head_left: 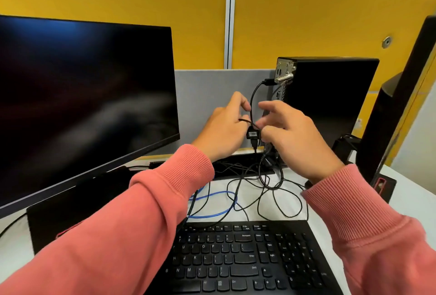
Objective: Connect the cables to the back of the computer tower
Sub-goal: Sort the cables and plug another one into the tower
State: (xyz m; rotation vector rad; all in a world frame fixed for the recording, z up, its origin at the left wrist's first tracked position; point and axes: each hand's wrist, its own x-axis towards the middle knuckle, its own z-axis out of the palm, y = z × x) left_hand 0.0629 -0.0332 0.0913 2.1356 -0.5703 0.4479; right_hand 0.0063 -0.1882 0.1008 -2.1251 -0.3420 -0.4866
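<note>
A black computer tower (330,96) stands at the back right of the desk, its metal rear panel (284,70) turned to the left. One black cable (253,96) is plugged into that panel and hangs down between my hands. My left hand (224,127) pinches a thin black cable in front of the panel. My right hand (295,134) grips a black plug with a white label (253,134) at its fingertips. Both hands are held up just left of the tower, almost touching.
A tangle of black cables (266,188) and a blue cable (217,202) lies on the white desk behind a black keyboard (247,259). A dark monitor (82,96) stands at the left. Another monitor's edge (401,106) rises at the right. A grey partition is behind.
</note>
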